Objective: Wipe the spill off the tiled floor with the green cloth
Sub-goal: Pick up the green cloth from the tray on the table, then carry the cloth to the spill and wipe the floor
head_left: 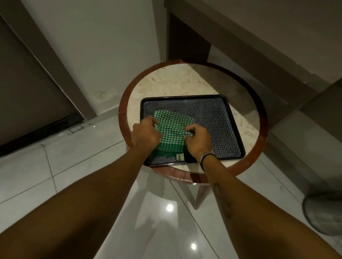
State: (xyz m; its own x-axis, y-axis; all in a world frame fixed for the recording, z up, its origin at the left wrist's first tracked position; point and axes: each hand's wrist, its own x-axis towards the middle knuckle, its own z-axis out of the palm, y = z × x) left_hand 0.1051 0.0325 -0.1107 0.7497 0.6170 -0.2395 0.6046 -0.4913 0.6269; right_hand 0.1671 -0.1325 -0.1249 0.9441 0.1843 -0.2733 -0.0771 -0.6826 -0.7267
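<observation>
Green-and-white checked cloth point(171, 129) lies bunched on a dark rectangular tray with a blue patterned liner point(212, 120), toward the tray's near left part. Its weave is a small houndstooth check, brighter green along the near edge, and the fabric is rumpled into folds across the middle where both hands gather it. A small paper label with a barcode point(180, 157) hangs at the cloth's near edge, just beside the tray's near rim.

The left hand point(145, 133) is closed on the left side of the cloth, fingers curled down into the fabric and pinching a fold. The right hand point(198, 138) is likewise clenched on the right side, fingertips tucked under a ridge of the material. A dark band point(205, 158) circles the right wrist. Both bare forearms reach in from the near edge of the view.

The tray sits on a round side table with a pale marble top and reddish-brown wooden rim point(126, 98), taking up its near right half. Below and around the table spreads a glossy white tiled floor point(80, 163), with two bright light reflections near the table's leg. No spill can be made out on the tiles. A grey rounded object point(327, 213) sits at the right edge, too cut off to identify.
</observation>
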